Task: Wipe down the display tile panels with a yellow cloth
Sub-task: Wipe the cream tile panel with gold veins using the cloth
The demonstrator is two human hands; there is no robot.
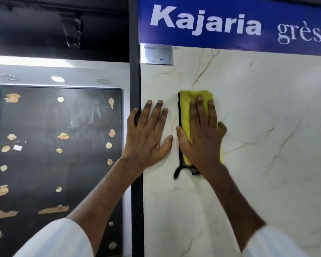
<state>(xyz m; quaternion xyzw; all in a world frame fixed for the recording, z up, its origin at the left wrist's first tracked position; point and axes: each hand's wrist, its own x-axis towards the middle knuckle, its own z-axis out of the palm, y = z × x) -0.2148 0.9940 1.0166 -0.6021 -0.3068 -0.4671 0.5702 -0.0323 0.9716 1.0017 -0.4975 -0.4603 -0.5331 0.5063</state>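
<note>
In the head view I see a big white tile panel (258, 127) with thin brown lines on it. It fills the side of the picture from 1 o'clock to 5 o'clock. The yellow cloth (185, 112) lies flat on this panel, just to the 3 o'clock side of the middle of the picture. It has a black edge on its 9 o'clock side and a black strip hanging at 6 o'clock.

My right hand (202, 138) presses on the cloth with straight fingers. It is flat and not curled. My left hand (148, 134) is at 9 o'clock from the cloth, just beside it. It is flat on the bare panel too, fingers spread, holding nothing. Its little finger touches the dark frame (135, 80) at the panel's edge.

At 12 o'clock is a blue sign (230, 21) with white letters. A small silver label (156, 53) sits at 11 o'clock from the cloth. At 9 o'clock of the picture stands a black board (44, 145) with pale brown patches.
</note>
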